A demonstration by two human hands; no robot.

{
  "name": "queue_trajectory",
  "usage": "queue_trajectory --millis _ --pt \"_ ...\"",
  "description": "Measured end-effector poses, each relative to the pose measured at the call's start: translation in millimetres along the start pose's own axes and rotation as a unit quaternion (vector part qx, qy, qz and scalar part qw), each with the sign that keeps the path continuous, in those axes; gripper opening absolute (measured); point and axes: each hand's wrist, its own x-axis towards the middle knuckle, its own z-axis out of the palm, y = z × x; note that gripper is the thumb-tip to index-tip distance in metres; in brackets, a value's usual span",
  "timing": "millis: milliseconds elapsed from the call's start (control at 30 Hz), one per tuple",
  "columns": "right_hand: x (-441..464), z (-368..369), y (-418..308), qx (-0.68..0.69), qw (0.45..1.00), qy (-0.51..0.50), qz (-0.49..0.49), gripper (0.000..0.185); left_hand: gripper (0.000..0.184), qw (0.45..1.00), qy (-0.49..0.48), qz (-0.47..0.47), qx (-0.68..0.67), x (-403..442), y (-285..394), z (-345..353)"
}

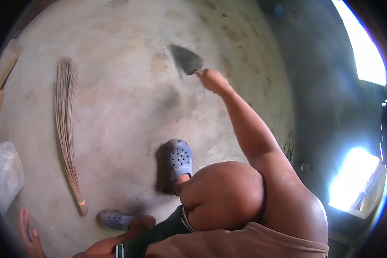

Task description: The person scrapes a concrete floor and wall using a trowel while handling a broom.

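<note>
My right hand (pixel 213 81) is closed around the handle end of a trowel (pixel 187 60) with a dark, roughly triangular blade. The blade is over the concrete floor (pixel 124 107) and slightly blurred; I cannot tell whether it touches. At the lower left edge, my left hand (pixel 30 234) shows with its fingers stretched out and nothing in them. To the right of that hand and above it, a stick broom (pixel 66 120) lies lengthwise on the floor, its bound end toward me.
A pale grey container (pixel 5 172) stands at the left edge, with an open cardboard box (pixel 4 81) beyond it. My feet wear grey-blue clogs (pixel 179 157). A dark wall (pixel 322 86) rises on the right, with thin wire (pixel 289 148) near its base.
</note>
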Motion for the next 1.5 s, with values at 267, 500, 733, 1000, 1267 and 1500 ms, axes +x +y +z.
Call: queue_trajectory --millis 267,500,733,1000,1267,1500 --pt "54 -18 31 0.556 0.819 0.015 0.144 0.030 0.080 0.980 -0.126 -0.010 -0.152 71 -29 85" --pt "80 4 -5 0.624 0.768 0.029 0.142 0.026 0.105 0.989 0.083 0.077 0.095 227 -117 238" --pt "49 10 -6 0.561 0.806 -0.031 0.185 0.026 0.108 0.934 0.290 -0.026 0.204 259 -107 312" --pt "77 20 -54 0.482 0.853 0.007 0.200 0.040 0.103 0.936 0.299 -0.006 0.187 263 -105 309" --pt "35 19 -41 0.476 0.854 -0.041 0.207 0.041 0.101 0.937 0.291 -0.002 0.194 265 -110 309" --pt "60 27 -44 0.480 0.849 -0.033 0.219 0.035 0.100 0.930 0.298 -0.015 0.214 264 -101 309"
